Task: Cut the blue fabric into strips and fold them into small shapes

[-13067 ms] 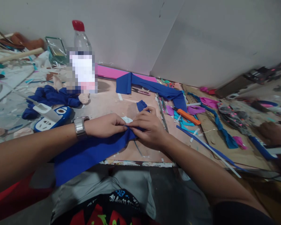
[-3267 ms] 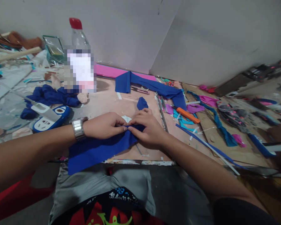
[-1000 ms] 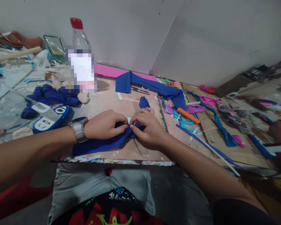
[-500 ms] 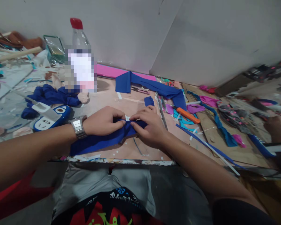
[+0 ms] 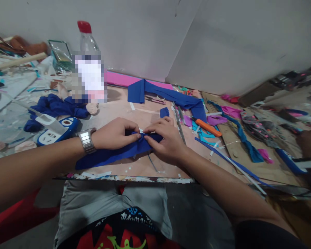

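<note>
A strip of blue fabric (image 5: 111, 157) lies under my hands near the table's front edge. My left hand (image 5: 118, 133), with a metal watch (image 5: 87, 140) at the wrist, pinches its upper edge between thumb and fingers. Right beside it, my right hand (image 5: 163, 138) pinches the same edge, and the fingertips of both hands almost meet. A small white bit shows between them; I cannot make out what it is. Part of the strip is hidden under both palms. Beyond my right hand lies a small blue fabric piece (image 5: 165, 112).
A longer blue strip (image 5: 176, 94) lies at the back. On the right are an orange-handled cutter (image 5: 208, 127) and a thin white stick (image 5: 242, 168). A blue-and-white glue gun (image 5: 58, 129), bunched blue cloth (image 5: 53, 105) and a red-capped bottle (image 5: 89, 43) stand left. Another person's hand (image 5: 309, 143) is far right.
Both hands stay almost in place, still pinching the fabric. The strip's lower left end has shifted slightly left and up, and the other person's hand has moved a little right.
</note>
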`<state>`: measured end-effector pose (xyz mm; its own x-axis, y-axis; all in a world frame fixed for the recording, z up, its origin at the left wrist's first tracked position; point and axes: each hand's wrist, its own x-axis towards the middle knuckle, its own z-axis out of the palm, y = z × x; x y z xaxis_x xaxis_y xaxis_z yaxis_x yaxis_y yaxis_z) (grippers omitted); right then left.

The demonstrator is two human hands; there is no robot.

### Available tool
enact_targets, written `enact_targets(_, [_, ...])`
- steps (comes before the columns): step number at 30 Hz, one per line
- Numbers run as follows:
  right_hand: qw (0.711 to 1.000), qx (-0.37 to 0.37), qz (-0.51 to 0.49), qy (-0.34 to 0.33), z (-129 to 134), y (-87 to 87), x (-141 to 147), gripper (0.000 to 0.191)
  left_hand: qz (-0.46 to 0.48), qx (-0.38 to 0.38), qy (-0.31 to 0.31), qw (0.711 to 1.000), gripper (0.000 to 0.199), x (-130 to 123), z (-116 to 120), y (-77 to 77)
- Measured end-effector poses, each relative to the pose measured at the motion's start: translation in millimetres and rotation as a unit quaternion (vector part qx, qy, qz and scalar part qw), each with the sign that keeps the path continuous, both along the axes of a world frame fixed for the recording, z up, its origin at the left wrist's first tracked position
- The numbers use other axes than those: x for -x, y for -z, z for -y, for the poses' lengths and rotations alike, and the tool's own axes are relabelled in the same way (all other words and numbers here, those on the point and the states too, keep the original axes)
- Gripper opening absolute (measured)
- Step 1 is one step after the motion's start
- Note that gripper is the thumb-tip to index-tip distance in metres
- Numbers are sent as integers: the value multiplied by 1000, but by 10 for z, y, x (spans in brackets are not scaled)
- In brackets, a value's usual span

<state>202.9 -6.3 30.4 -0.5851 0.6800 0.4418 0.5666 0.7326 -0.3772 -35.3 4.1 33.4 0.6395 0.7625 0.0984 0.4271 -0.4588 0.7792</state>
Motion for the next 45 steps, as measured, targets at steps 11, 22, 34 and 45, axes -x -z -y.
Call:
enact_targets(11, [999,-22,-10,-23,9,2,12,5,29,-1,-1,1000,25,-27,25,19])
enact_targets(22, [1000,3,-8,-24,17,-4,17,7,41,-20,-16,999,20,-27,45,29])
enact_targets(34, [999,12,-23,-29,24,-10,25,5,56,-10,-12,998,25,-47,60,10])
enact_targets(45, [998,30,-27,-50,35,-4,45,6,-14,-173,28,984,23,-35,106,25])
